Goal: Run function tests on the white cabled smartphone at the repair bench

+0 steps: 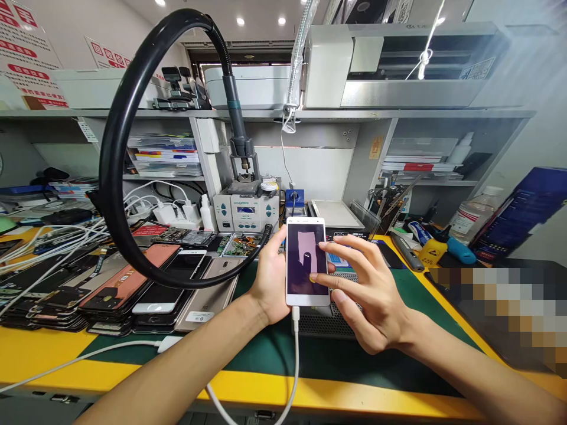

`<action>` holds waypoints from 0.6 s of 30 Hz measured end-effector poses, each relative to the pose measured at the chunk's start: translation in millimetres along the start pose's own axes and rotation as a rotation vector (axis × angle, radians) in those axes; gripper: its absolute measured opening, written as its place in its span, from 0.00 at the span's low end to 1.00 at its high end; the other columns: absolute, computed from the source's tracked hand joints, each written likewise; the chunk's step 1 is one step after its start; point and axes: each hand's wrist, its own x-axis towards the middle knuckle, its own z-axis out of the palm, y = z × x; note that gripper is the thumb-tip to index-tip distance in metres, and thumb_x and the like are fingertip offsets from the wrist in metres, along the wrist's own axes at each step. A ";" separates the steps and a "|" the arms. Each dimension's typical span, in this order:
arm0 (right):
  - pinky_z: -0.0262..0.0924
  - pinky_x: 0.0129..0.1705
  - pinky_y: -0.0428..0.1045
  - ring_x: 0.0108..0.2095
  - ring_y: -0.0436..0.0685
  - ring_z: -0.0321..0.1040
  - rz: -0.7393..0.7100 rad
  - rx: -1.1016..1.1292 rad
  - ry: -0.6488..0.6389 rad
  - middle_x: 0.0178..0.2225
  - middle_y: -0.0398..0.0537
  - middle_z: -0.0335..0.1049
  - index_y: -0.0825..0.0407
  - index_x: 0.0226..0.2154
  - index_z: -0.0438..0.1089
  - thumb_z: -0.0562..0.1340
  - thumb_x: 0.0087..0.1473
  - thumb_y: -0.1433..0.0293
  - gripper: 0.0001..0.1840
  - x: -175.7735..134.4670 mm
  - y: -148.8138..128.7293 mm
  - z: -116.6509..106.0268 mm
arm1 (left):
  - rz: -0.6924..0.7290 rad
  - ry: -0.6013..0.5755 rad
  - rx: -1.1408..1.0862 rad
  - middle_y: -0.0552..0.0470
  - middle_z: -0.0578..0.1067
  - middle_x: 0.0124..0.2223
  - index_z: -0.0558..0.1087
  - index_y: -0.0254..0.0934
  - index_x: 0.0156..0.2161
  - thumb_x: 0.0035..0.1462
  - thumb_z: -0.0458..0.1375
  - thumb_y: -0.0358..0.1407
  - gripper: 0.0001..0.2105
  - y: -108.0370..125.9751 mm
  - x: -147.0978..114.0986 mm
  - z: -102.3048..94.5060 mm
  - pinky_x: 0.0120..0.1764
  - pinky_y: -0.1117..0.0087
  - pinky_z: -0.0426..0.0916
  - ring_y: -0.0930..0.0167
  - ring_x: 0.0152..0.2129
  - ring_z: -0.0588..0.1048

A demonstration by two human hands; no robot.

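Note:
A white smartphone [302,268] stands almost upright in my left hand [269,280], which grips it from the left side and behind. Its screen is lit, showing a dark background with a pinkish band and a small yellow spot low down. A white charging cable [296,345] is plugged into its bottom edge and hangs over the bench front. My right hand [376,295] has its fingers spread at the phone's right side and holds nothing. One fingertip rests at the screen near the yellow spot; another overlaps the screen's right edge.
Stacked phones and phone parts [163,289] cover the left of the bench. A thick black hose [110,136] loops up from a hot air station [248,211]. A perforated dark box [341,319] lies behind my hands. Bottles [434,248] and tools stand at right.

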 end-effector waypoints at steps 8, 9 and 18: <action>0.58 0.59 0.72 0.62 0.72 0.58 0.009 -0.022 0.003 0.60 0.61 0.66 0.53 0.46 0.78 0.58 0.52 0.75 0.20 -0.1 0.5 0.1 | 0.010 -0.016 -0.011 0.37 0.81 0.38 0.78 0.30 0.52 0.68 0.42 0.58 0.34 -1.4 -0.2 1.5 0.40 0.57 0.74 0.57 0.34 0.81; 0.58 0.59 0.72 0.62 0.72 0.58 0.010 -0.023 0.004 0.60 0.61 0.66 0.53 0.46 0.78 0.58 0.53 0.75 0.20 -0.1 0.7 0.1 | 0.009 -0.021 -0.017 0.37 0.81 0.39 0.78 0.29 0.52 0.68 0.42 0.57 0.34 -1.5 -0.4 2.3 0.41 0.57 0.74 0.57 0.34 0.81; 0.59 0.58 0.72 0.61 0.72 0.59 0.041 -0.036 0.009 0.60 0.60 0.67 0.52 0.47 0.78 0.59 0.53 0.74 0.20 -0.1 1.5 0.2 | 0.018 -0.054 -0.054 0.38 0.81 0.39 0.79 0.30 0.52 0.69 0.41 0.56 0.33 -1.0 -1.2 4.7 0.42 0.57 0.74 0.58 0.35 0.81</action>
